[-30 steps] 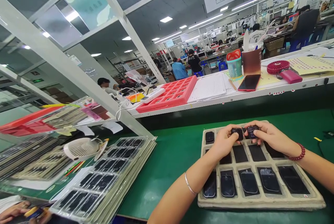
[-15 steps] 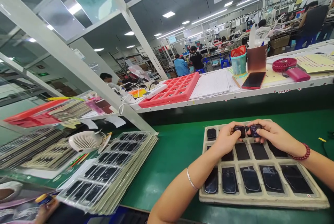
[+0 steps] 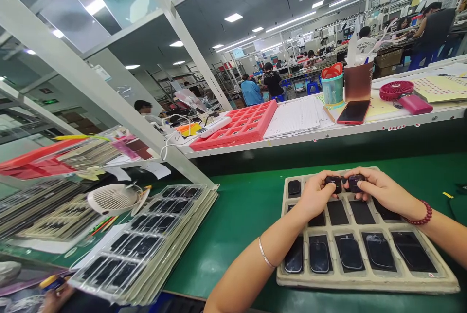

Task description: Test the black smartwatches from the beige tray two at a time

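My left hand (image 3: 316,195) pinches a small black smartwatch body (image 3: 333,184) between thumb and fingers. In my right hand (image 3: 385,190) is a second smartwatch body (image 3: 355,183), held the same way, its screen dark with a faint line of text. The two watches are close together, screens toward me, above the far row of a beige moulded tray (image 3: 328,279). Black rounded-screen pieces (image 3: 350,250) lie in the tray's near row. Dark pads (image 3: 338,211) line the middle pockets. Another black watch body (image 3: 294,187) rests in the far left pocket.
Left of my arms stands a stack of trays (image 3: 146,235) with clear covers over black pieces. A white fan (image 3: 112,198) lies behind it. The shelf ahead holds a red foam tray (image 3: 237,125), papers, a phone (image 3: 353,112) and cups. A co-worker's hand (image 3: 56,296) shows lower left.
The right watch's screen has gone from several lit text lines to mostly dark. Both hands keep their hold, nearly still. The view has shifted slightly.
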